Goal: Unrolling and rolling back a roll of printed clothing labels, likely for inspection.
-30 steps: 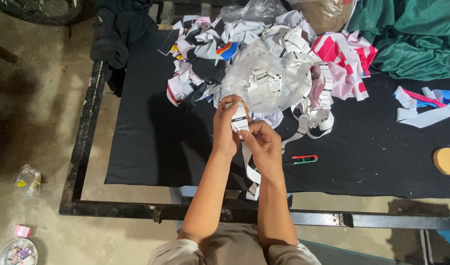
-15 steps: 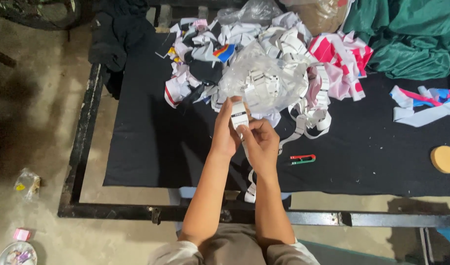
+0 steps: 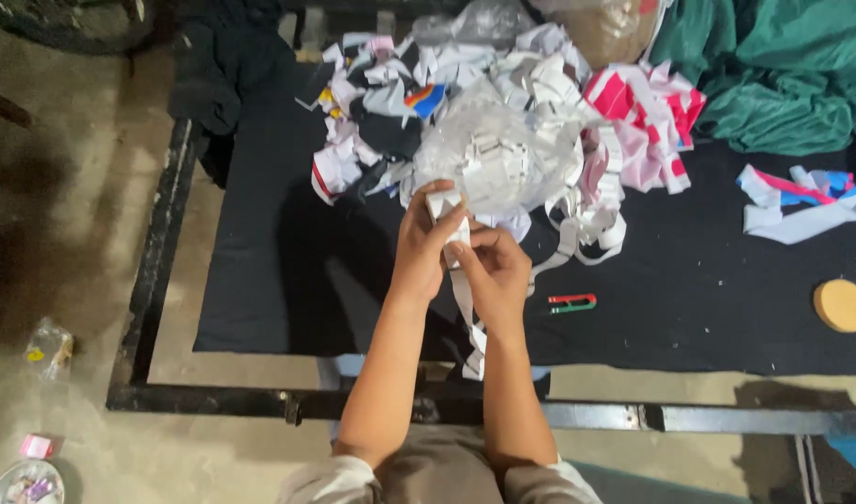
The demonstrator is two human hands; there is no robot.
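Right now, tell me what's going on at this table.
A person stands at a black-covered table, both hands raised together over it. The left hand and right hand pinch a long white strip, whose loose end hangs down between the forearms. Just beyond lies a heap of white and pink strips with a clear plastic bag on top. A small red-and-green clipper and a round tan disc lie to the right.
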